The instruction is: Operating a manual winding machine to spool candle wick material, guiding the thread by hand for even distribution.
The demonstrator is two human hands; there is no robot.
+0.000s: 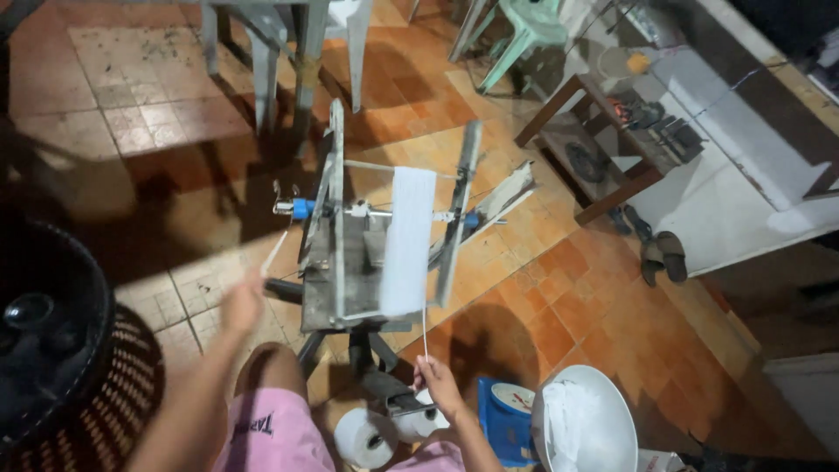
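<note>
The person's knees in pink shorts [271, 433] fill the bottom edge, closest to the lens; between them and just ahead sit two white rolls of thread [365, 437] on the tiled floor [594, 297]; the right hand [437, 385] hovers just above the second roll, its fingers [423, 374] pinched on a thin white strand [425, 332] that runs straight up to the band of wound white thread [409, 240] on the reel; the left hand [242, 301] is blurred, reaching toward the crank handle [273, 255] at the left end of the axle, and whether its fingers are closed on the handle cannot be told; the winding reel [393, 227], a frame of grey wooden slats on a metal axle with blue fittings, stands on a dark stand directly in front of the knees; the white band wraps around the reel's middle, between its two slatted ends; to the right of the right hand lies a blue scale [507, 411] and beside it a white basin [603, 411] holding white fibre; at far left a dark woven basket [96, 393] stands on the floor; a low wooden bench [603, 140] and a pair of sandals [660, 253] lie well apart, upper right.
</note>
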